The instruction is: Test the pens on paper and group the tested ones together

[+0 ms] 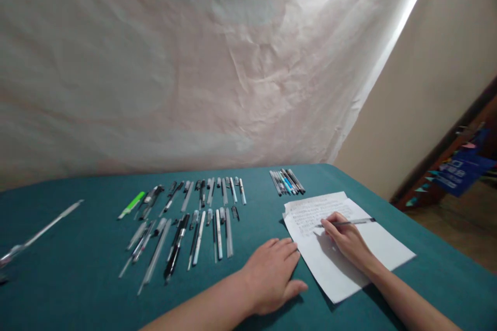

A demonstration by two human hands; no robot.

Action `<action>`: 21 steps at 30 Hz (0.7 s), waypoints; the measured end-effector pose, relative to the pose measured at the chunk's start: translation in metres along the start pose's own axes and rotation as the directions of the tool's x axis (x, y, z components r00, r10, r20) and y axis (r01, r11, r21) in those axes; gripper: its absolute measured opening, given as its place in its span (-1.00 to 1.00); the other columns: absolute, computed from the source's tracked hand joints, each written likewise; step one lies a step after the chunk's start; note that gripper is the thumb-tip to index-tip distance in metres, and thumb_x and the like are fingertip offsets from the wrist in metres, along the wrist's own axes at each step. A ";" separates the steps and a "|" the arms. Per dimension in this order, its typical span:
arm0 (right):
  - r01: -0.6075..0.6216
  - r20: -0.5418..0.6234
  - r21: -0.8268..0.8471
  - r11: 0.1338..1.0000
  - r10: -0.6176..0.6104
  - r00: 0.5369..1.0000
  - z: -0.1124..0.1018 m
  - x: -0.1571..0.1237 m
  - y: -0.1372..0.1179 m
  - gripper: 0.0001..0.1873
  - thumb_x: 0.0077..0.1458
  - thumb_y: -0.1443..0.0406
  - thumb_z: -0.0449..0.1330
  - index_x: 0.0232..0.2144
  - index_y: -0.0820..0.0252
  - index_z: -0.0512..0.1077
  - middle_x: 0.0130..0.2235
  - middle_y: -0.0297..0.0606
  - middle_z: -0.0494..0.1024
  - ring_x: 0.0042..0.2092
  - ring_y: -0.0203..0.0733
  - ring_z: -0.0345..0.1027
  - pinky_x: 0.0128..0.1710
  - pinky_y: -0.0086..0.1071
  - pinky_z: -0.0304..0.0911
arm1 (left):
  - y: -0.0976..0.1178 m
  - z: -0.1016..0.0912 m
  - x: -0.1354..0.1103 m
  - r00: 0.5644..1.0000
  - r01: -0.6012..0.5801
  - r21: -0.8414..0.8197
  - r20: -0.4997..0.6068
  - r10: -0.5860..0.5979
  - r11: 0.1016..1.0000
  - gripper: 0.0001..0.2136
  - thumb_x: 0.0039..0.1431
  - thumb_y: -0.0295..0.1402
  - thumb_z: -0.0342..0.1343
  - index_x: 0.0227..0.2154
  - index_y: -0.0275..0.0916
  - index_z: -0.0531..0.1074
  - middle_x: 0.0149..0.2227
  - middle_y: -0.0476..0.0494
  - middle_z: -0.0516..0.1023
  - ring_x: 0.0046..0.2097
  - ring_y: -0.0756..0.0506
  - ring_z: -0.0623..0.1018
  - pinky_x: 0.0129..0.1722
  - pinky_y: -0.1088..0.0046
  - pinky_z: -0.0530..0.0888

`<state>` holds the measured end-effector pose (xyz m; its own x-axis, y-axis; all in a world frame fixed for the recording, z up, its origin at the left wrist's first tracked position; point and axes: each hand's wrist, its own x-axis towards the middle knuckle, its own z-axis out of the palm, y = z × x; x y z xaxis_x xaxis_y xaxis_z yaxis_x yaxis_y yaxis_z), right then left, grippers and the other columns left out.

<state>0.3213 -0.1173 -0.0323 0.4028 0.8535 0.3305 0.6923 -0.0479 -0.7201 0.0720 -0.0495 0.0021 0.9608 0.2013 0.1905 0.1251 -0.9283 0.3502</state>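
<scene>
My right hand [347,238] is closed around a slim dark pen [351,222], whose tip rests on white sheets of paper [384,248] covered with handwriting near their top. My left hand [272,271] lies flat on the teal table [77,284], fingers stretched out, fingertips just touching the paper's left edge. It holds nothing. Several pens and pen parts [186,227] lie in rows to the left of my left hand.
A small bunch of pens [287,182] lies beyond the paper near the table's far edge. A green highlighter [131,205] and a long thin clear rod [42,231] lie further left. A crumpled white sheet hangs behind the table. The table's right edge drops off by the wall.
</scene>
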 end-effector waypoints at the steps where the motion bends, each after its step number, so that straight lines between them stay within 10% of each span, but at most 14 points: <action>1: 0.020 0.006 -0.003 1.000 -0.020 1.000 0.001 -0.001 -0.003 -0.75 0.09 0.14 0.02 -0.51 0.16 0.29 -0.56 -0.36 0.34 -0.52 -0.26 0.21 -0.50 -0.40 0.14 | -0.003 -0.005 0.000 0.999 0.044 0.033 -0.028 -0.044 0.998 -0.56 0.14 -0.11 -0.08 0.00 -0.27 0.25 0.06 -0.25 0.32 0.09 -0.21 0.28 0.05 0.24 0.20; 8: 0.178 0.135 0.007 0.984 -0.177 0.975 0.021 0.001 -0.038 -0.82 0.05 0.16 0.08 -0.36 0.14 0.36 -0.38 -0.24 0.47 -0.38 -0.18 0.33 -0.41 -0.36 0.24 | -0.061 -0.058 -0.006 0.850 0.519 0.184 -0.220 -0.479 0.835 -0.86 0.11 -0.40 0.00 -0.33 -0.29 0.44 -0.29 -0.26 0.48 -0.20 -0.23 0.47 -0.22 0.26 0.35; 15: 0.120 0.325 0.234 0.965 -0.194 0.926 0.064 0.017 -0.103 -0.66 0.13 0.12 -0.04 -0.12 0.12 0.31 -0.31 -0.23 0.49 -0.41 -0.24 0.34 -0.42 -0.38 0.26 | -0.097 -0.065 -0.020 0.773 0.626 0.211 -0.296 -0.561 0.751 -0.87 0.10 -0.41 0.03 -0.33 -0.26 0.45 -0.27 -0.27 0.50 -0.15 -0.23 0.44 -0.15 0.25 0.29; 21: 0.075 0.220 0.342 0.937 -0.158 0.963 0.108 0.022 -0.111 -0.70 0.14 0.09 -0.09 -0.23 0.16 0.24 -0.44 -0.32 0.39 -0.50 -0.30 0.26 -0.52 -0.44 0.21 | -0.091 -0.058 -0.016 0.764 0.638 0.209 -0.290 -0.577 0.741 -0.88 0.05 -0.33 0.09 -0.40 -0.25 0.47 -0.32 -0.24 0.51 -0.18 -0.22 0.44 -0.15 0.26 0.29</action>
<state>0.1886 -0.0372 -0.0117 0.1469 0.9433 0.2976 0.4742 0.1969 -0.8581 0.0306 0.0500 0.0202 0.5901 0.7797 0.2096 0.7577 -0.6244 0.1895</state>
